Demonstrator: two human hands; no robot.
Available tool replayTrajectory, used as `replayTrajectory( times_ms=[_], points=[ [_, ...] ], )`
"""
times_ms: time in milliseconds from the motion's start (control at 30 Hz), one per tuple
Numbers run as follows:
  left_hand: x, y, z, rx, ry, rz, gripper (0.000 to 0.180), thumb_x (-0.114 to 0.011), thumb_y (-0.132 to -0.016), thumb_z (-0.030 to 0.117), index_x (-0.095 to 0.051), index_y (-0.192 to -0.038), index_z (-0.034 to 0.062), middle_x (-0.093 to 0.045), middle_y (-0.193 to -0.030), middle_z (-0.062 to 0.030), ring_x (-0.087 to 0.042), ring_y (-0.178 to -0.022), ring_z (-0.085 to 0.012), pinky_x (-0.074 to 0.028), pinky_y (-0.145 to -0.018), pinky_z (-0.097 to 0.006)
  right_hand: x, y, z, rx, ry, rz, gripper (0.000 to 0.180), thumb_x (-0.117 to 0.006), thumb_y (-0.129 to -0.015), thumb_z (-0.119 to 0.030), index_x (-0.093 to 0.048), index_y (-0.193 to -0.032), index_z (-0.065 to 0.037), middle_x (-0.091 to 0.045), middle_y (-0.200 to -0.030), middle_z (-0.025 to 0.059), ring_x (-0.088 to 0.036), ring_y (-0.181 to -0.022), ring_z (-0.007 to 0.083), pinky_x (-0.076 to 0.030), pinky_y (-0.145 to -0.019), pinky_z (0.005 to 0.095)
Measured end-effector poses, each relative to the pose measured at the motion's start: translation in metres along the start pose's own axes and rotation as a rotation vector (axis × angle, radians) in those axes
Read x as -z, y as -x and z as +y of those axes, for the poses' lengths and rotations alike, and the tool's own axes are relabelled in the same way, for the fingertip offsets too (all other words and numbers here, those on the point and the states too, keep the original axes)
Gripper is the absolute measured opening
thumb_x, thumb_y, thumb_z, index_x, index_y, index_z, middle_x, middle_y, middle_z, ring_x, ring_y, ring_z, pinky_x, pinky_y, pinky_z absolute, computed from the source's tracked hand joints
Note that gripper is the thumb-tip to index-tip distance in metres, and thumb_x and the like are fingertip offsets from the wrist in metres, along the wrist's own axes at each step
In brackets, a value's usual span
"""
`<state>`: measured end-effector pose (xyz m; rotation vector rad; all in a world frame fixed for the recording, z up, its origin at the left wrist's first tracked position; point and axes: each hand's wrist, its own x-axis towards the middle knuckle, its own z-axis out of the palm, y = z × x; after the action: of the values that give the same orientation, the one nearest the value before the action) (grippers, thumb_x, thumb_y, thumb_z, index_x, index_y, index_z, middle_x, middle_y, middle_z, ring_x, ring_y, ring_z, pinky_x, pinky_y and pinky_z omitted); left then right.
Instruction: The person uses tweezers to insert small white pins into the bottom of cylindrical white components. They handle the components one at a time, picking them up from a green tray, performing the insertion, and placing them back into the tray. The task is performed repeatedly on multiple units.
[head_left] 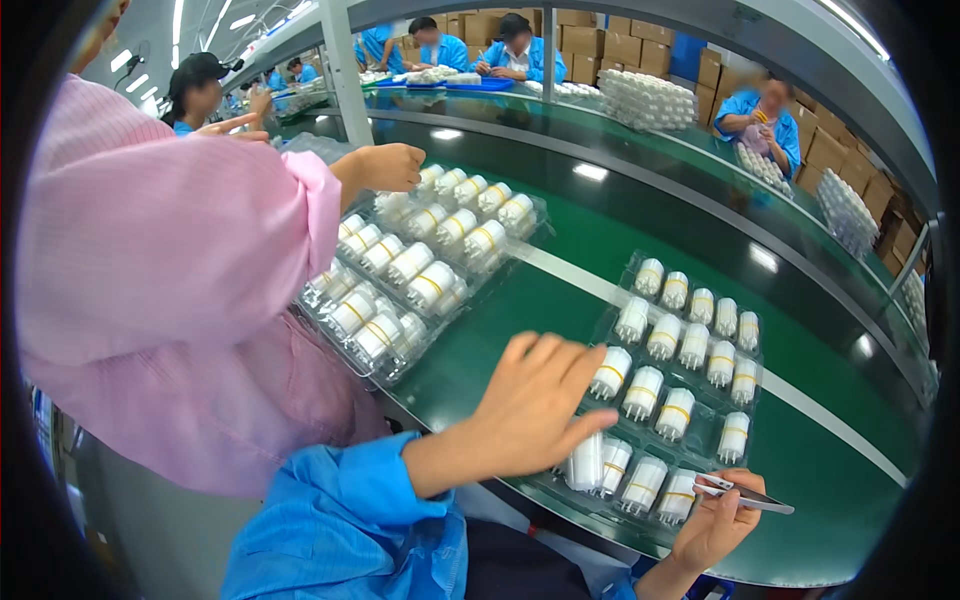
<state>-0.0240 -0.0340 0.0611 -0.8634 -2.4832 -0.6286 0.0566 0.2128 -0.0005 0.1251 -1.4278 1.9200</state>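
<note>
A clear plastic tray (700,395) holds rows of white cylinders (676,413), each with a yellow band and metal pins at one end. Over the tray's left side hovers my left hand (535,410), fingers stretched and thumb apart, holding nothing visible. Just below its thumb a white cylinder (585,462) shows no yellow band. At the tray's near right corner my right hand (715,525) grips metal tweezers (750,494). Their one end lies beside the cylinder (678,497) at the row's right end. One place in the second row from the front has no cylinder.
The tray rests on a green conveyor belt (830,460) with a pale stripe. More filled trays (400,265) stand at left, where a co-worker in a pink sleeve (170,230) reaches over them. Across the belt, people in blue work near stacked trays (648,100) and cardboard boxes (620,48).
</note>
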Motion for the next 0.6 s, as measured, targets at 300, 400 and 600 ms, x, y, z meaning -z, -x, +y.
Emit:
replayTrajectory(
  times_ms=[300,400,600],
  points=[
    [-0.021,0.035,-0.001,-0.054,0.367,-0.196,0.091,-0.085,-0.063,0.037,-0.047,-0.139,0.0049,-0.046,-0.139,-0.0157,-0.042,-0.125,-0.0352,-0.031,-0.102,-0.046,-0.004,0.001,-0.007,0.028,-0.004,-0.032,0.029,-0.066,-0.086,-0.016,-0.057,-0.099,0.008,-0.058,-0.091,0.0185,-0.064,-0.078,0.0251,-0.059,-0.071,0.0368],
    [-0.023,0.033,-0.001,-0.095,0.392,-0.226,0.083,-0.086,-0.06,0.034,-0.055,-0.131,0.0046,-0.051,-0.133,-0.013,-0.046,-0.121,-0.033,-0.033,-0.1,-0.044,-0.006,0.003,-0.009,0.006,0.014,-0.048,0.028,-0.067,-0.086,-0.015,-0.058,-0.099,0.008,-0.059,-0.092,0.0178,-0.066,-0.079,0.0242,-0.06,-0.072,0.0358],
    [-0.026,0.042,-0.01,-0.06,0.387,-0.209,0.075,-0.09,-0.055,0.032,-0.061,-0.117,0.0016,-0.064,-0.104,-0.0108,-0.06,-0.097,-0.0267,-0.042,-0.089,-0.038,-0.012,0.005,-0.016,0.022,0.06,-0.072,0.029,-0.068,-0.085,-0.013,-0.058,-0.1,0.008,-0.061,-0.09,0.0185,-0.066,-0.08,0.0248,-0.06,-0.073,0.0365]
  ],
)
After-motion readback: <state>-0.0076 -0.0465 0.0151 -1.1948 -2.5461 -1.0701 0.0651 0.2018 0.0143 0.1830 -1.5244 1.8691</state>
